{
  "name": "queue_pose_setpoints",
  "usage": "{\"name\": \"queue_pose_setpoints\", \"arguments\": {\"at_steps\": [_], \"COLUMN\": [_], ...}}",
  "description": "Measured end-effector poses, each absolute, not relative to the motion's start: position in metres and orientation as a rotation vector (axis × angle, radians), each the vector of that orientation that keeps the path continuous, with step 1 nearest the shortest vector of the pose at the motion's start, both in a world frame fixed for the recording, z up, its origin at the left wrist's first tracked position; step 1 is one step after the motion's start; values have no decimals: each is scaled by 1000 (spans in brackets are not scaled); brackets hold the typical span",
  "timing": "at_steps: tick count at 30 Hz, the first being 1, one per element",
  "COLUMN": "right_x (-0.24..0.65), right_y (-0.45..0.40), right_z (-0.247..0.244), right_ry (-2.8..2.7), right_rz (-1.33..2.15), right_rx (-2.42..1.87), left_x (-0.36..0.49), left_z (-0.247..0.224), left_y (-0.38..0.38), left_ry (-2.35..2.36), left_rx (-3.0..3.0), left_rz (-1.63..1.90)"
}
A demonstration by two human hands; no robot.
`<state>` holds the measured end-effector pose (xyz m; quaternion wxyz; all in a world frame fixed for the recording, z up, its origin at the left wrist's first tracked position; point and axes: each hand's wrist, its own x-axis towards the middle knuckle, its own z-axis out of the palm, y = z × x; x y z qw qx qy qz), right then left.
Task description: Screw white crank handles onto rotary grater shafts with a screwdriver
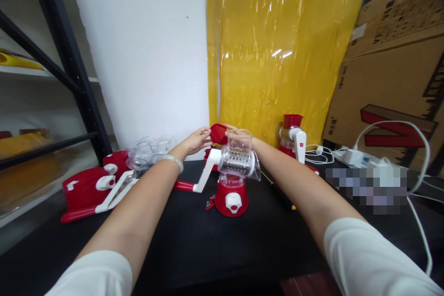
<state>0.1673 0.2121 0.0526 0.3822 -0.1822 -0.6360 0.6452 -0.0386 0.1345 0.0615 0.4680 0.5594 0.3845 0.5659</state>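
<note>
Holding a smooth red plastic pusher, left fingers and right fingers hover near a clear-hoppered rotary grater with perforated metal drum.

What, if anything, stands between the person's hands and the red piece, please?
Nothing visible does: the left hand and right hand meet the red piece at its sides. The clear hopper only partly overlaps the right hand in this view.

left: black-framed storage rack | far centre: white panel beside yellow plastic curtain | far right: printed cardboard carton | right: white plug adapter, looping white cable
</note>
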Motion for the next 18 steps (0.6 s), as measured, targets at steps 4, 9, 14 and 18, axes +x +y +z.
{"name": "queue_pose_setpoints", "arguments": {"at_steps": [4, 9, 14, 18], "right_x": [151, 149, 154, 157], "right_y": [219, 218, 223, 231], "right_z": [44, 43, 57, 55], "right_ry": [-1623, -1668, -1716, -1643], "right_rz": [1532, 1323, 1396, 1430], "right_rx": [-524, -493, -519, -510], "left_x": [-36, -30, -24, -42], "left_z": [64, 75, 75, 65], "left_y": [139, 134, 148, 164], "left_ry": [1092, 1242, 1424, 1484], "left_rx": [1382, 1426, 1529, 1572], "left_rz": [1351, 1346, 1294, 1332]}}
